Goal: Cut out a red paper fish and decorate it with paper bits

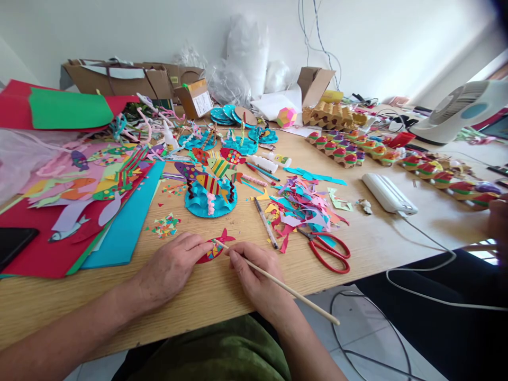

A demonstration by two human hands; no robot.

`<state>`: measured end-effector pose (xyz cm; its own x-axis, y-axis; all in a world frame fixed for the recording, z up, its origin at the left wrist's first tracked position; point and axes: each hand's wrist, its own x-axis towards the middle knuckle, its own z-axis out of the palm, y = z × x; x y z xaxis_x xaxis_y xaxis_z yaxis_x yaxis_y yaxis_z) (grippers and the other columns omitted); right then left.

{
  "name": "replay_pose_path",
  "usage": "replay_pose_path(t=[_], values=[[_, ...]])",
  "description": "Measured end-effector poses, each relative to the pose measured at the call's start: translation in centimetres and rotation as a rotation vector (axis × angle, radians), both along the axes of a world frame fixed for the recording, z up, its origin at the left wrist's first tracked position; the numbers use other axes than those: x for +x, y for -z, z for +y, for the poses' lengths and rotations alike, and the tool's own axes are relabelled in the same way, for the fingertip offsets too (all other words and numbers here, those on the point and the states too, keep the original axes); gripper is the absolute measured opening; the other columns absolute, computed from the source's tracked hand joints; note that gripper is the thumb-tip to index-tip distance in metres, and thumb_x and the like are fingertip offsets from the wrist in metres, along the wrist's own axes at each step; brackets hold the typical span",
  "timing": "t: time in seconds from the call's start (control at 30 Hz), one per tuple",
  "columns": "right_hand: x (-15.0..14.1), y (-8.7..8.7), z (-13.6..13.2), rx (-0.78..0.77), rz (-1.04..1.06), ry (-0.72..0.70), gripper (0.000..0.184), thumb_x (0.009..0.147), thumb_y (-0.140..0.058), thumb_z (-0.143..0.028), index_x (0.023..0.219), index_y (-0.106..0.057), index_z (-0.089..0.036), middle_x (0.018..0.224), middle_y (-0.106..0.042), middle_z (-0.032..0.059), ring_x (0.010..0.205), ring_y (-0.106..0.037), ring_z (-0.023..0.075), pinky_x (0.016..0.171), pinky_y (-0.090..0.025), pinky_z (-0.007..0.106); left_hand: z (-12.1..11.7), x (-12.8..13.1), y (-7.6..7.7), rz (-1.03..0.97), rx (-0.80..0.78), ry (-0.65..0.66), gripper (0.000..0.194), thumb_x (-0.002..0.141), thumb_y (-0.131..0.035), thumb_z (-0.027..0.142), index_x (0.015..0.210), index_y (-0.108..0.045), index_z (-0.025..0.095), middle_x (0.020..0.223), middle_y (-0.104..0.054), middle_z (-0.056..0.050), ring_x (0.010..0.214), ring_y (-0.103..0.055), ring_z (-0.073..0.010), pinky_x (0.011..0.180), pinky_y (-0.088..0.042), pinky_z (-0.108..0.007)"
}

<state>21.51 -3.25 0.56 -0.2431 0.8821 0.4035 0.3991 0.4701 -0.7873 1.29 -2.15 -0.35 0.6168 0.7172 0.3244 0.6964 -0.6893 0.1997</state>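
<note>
A small red paper fish (205,258) decorated with colored triangle scraps lies on the table before me. My left hand (169,267) holds it from the left, its fingertips on the fish's body. In my right hand (260,275) is a thin wooden stick (294,292), pinched near its upper end, with the tip over the fish. Small cut paper triangles (166,226) are scattered just beyond my left hand. Behind the fish stands a blue round base (210,205) bearing several patterned paper fish (220,166) on twisted pipe cleaners.
Red-handled scissors (331,253), a pen (265,222) and a pile of paper scraps (305,203) lie to the right. A white power bank (389,193) trails a cable over the table edge. Colored paper sheets (119,241) cover the left. Another person's hand (498,219) shows at far right.
</note>
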Motion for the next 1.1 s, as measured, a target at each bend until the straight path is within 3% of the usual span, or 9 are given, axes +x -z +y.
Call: replay_pose_path(t=[0.57,1.1], values=[[-0.19,-0.1,0.1,-0.047,-0.003,-0.046,0.021,0.089,-0.048,-0.017,0.08,-0.067,-0.016,0.065,-0.067,0.0036,0.057,-0.06,0.0142,0.056,-0.043,0.022,-0.01,0.11,-0.23,0.01,-0.007,0.003,0.044,0.082,-0.031,-0.005,0.109,-0.06,0.015,0.096,-0.065,-0.006,0.09,-0.058,-0.0196,0.078,-0.051,-0.033],[0.23,-0.71,-0.15,-0.086,-0.011,-0.013,0.024,0.089,-0.047,-0.018,0.071,-0.064,-0.018,0.058,-0.063,0.0005,0.052,-0.057,0.0124,0.053,-0.04,0.021,0.04,-0.11,-0.11,0.015,-0.053,-0.017,0.048,0.079,-0.033,-0.005,0.11,-0.061,0.018,0.098,-0.065,-0.005,0.092,-0.059,-0.0195,0.081,-0.052,-0.033]])
